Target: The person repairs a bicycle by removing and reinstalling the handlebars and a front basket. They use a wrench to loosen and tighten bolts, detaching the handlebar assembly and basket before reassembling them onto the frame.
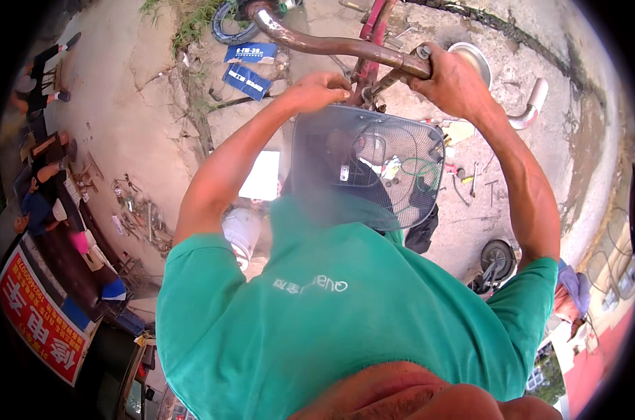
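Cracked grey concrete ground (135,84) fills the head view, with a tuft of grass (184,21) at its upper edge and an old tyre (230,31) lying beside it. It is an outdoor repair place: two blue flat boxes (247,66) lie on the ground near the top, small tools and metal scraps (139,213) are scattered toward the left edge, and a red signboard (41,318) stands in the lower left corner. Other people sit at the far left rim, well apart from the work.

A bicycle stands in front of the person, who wears a green shirt (345,315). The rusty handlebar (331,45) runs across the top, and a wire basket (370,164) hangs just below it with small items and a green cable inside.

The right hand (454,80) is closed fully around the right end of the handlebar, beside a round bell (475,59); this grip seems to keep the bicycle steady. The left hand (321,89) is at the middle, where the stem meets the upper rim of the basket. Its fingers (338,82) are curled downward, as if working on a fastening there, but I cannot tell what they hold, if anything.

A small wheel (498,259) rests on the ground near the right edge, below the right elbow.
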